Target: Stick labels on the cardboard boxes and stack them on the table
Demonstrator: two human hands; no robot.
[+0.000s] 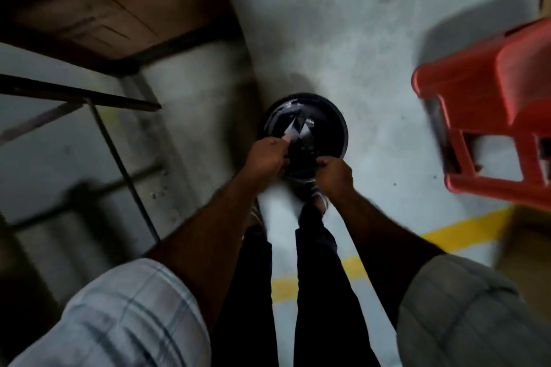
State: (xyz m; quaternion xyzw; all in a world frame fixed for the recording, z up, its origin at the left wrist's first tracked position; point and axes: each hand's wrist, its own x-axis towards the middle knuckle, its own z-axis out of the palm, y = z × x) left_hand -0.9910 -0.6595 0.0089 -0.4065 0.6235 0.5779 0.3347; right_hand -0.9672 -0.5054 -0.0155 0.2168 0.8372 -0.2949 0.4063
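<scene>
Judging by white scraps (pixel 298 128) lying in the black bin (pixel 343 131) at frame centre, left hand (pixel 267 155) & right hand (pixel 334 171) are held over it, prob. to bin label backing, fingers curled, grip contents not discernible (blur); cardboard box (pixel 89 9) is seen upper left.

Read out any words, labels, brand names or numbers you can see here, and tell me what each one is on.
No text can be read anywhere in this view.
On the cardboard box: dark marks, too blurred to read.
On the pale scraps in the black bin: no print can be made out.
On the red stool: no lettering shows.
The yellow floor line: a painted stripe, not writing.
</scene>
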